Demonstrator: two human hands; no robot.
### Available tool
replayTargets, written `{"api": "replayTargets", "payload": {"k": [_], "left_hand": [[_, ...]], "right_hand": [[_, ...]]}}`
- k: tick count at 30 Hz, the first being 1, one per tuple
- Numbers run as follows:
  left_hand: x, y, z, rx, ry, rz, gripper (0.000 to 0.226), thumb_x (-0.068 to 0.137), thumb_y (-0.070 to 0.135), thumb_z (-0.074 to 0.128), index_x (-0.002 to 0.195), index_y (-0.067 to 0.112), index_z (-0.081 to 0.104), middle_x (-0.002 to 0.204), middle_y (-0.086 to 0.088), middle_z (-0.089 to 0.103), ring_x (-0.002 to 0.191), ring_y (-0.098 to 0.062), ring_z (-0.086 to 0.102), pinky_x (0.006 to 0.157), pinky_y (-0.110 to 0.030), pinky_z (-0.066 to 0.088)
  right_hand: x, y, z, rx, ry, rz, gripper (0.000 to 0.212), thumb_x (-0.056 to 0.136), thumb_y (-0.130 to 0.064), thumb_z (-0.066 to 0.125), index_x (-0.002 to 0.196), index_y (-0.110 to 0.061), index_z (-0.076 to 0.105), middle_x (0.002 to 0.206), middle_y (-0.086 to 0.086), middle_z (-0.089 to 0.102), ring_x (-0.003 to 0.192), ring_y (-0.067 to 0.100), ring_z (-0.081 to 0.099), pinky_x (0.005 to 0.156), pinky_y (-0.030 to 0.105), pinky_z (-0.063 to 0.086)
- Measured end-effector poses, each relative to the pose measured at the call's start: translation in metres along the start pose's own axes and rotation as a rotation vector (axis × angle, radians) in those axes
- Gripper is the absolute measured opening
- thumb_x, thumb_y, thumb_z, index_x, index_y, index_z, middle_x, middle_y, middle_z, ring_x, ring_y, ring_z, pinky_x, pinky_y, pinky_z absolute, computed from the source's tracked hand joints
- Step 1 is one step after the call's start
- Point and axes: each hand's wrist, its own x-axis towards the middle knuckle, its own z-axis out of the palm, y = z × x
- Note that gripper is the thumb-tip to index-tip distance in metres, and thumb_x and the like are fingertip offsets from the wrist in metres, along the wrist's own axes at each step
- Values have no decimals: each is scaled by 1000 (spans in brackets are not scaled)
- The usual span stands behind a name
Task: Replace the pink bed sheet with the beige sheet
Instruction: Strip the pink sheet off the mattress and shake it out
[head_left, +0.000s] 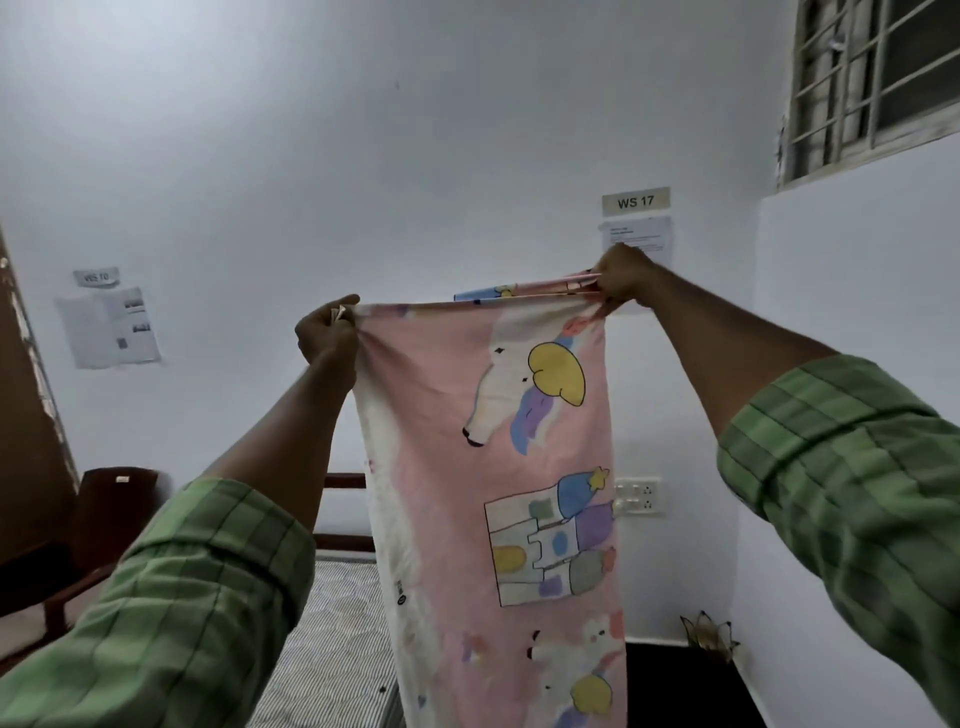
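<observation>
The pink bed sheet (441, 441), printed with cartoon unicorns and castles, hangs folded lengthwise in front of me, held up at chest height and stretched taut along its top edge. My left hand (327, 335) grips its top left corner. My right hand (626, 280) pinches the top right corner, where several layers meet. Below and behind the sheet lies the bare striped mattress (332, 639) of the bed. No beige sheet is in view.
A dark wooden chair (98, 525) stands at the left by a brown door. The bed's wooden headboard (345, 480) is against the white wall. A socket panel (638, 496) and papers hang on the wall. A barred window (872, 78) is at upper right.
</observation>
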Motion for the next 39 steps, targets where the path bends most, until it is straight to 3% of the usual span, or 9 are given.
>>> {"api": "replayTargets", "payload": {"k": [2, 7, 14, 21, 23, 27, 30, 36, 39], "left_hand": [[0, -3, 2, 10, -18, 16, 42, 84, 3, 51, 92, 30, 83, 94, 14, 77, 96, -7, 71, 85, -15, 54], [-3, -7, 4, 10, -20, 9, 42, 84, 2, 50, 93, 28, 83, 94, 12, 78, 95, -9, 71, 86, -17, 54], [-4, -24, -2, 39, -111, 45, 39, 87, 4, 54, 92, 29, 83, 97, 13, 78, 100, -8, 70, 92, -23, 55], [-3, -26, -8, 31, -140, 82, 38, 88, 3, 54, 94, 28, 83, 99, 7, 78, 100, -16, 71, 87, -24, 55], [-4, -27, -8, 20, -154, 92, 36, 88, 7, 56, 93, 30, 83, 97, 8, 79, 99, -17, 72, 89, -28, 56], [-5, -15, -4, -20, -149, 121, 31, 90, 8, 57, 95, 25, 83, 95, 6, 78, 88, -10, 70, 83, -23, 54], [-2, -11, -6, -26, -111, 137, 34, 87, 4, 56, 95, 24, 83, 95, 6, 78, 90, -10, 71, 84, -22, 55], [-9, -14, -1, -8, -122, 149, 36, 87, 1, 54, 97, 22, 83, 96, 7, 78, 85, 0, 70, 82, -15, 53], [-11, -20, 4, 17, -107, 139, 41, 86, -2, 53, 96, 23, 83, 96, 8, 78, 87, 0, 70, 84, -17, 54]], "right_hand": [[-3, -6, -7, 25, -26, -13, 23, 89, 0, 66, 111, 3, 70, 108, 20, 72, 99, 33, 72, 86, 44, 62], [-16, -14, -7, -78, -211, 26, 13, 94, 9, 63, 89, -3, 59, 96, 16, 65, 72, 22, 65, 46, 21, 56], [-18, 5, -3, -191, -249, 30, 13, 89, 3, 73, 96, 10, 64, 97, 33, 71, 81, 44, 75, 77, 51, 63], [-25, 3, -8, -184, -274, 107, 14, 87, 4, 75, 96, 7, 66, 98, 25, 73, 74, 31, 75, 66, 37, 65], [-27, 1, -5, -158, -177, 124, 21, 83, 2, 80, 91, 8, 61, 90, 27, 71, 60, 29, 73, 54, 36, 63], [-32, 4, 1, -191, 115, 70, 25, 80, -10, 80, 94, 0, 62, 84, 19, 73, 69, 30, 72, 71, 38, 63], [-35, 7, -2, -299, 86, 66, 28, 75, -13, 83, 83, -5, 57, 78, 12, 73, 62, 25, 69, 57, 28, 56], [-38, 23, -5, -360, -90, 127, 16, 83, -11, 68, 91, 2, 63, 67, 19, 73, 53, 30, 72, 60, 37, 63], [-31, 30, -1, -197, -219, 248, 21, 92, -2, 65, 109, 11, 62, 87, 29, 74, 50, 28, 71, 58, 42, 63]]}}
